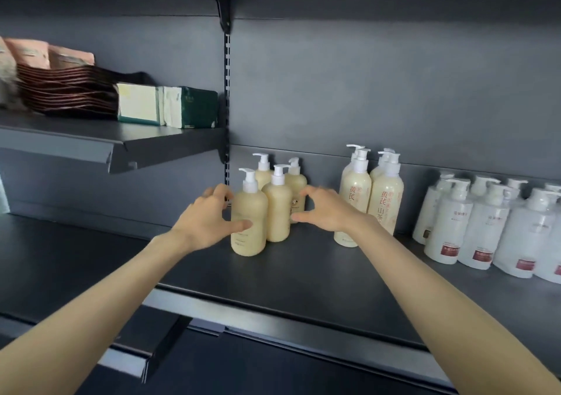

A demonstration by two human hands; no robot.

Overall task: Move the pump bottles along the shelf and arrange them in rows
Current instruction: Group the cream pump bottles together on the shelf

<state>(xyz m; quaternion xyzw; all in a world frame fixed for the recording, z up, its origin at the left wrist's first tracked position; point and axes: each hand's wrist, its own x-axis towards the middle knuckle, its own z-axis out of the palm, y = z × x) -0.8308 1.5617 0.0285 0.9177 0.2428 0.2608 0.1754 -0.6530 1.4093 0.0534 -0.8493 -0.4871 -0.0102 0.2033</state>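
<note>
The left hand [209,212] wraps the near-left cream pump bottle [249,224], thumb across its front and fingers curled behind. The right hand [326,209] is cupped, fingers spread, against the right side of the four-bottle cluster [277,212]; whether it touches cannot be told. The cluster stands at the left end of the dark shelf [303,273]. Farther right stand taller cream bottles [385,200], then white pump bottles [482,230].
</note>
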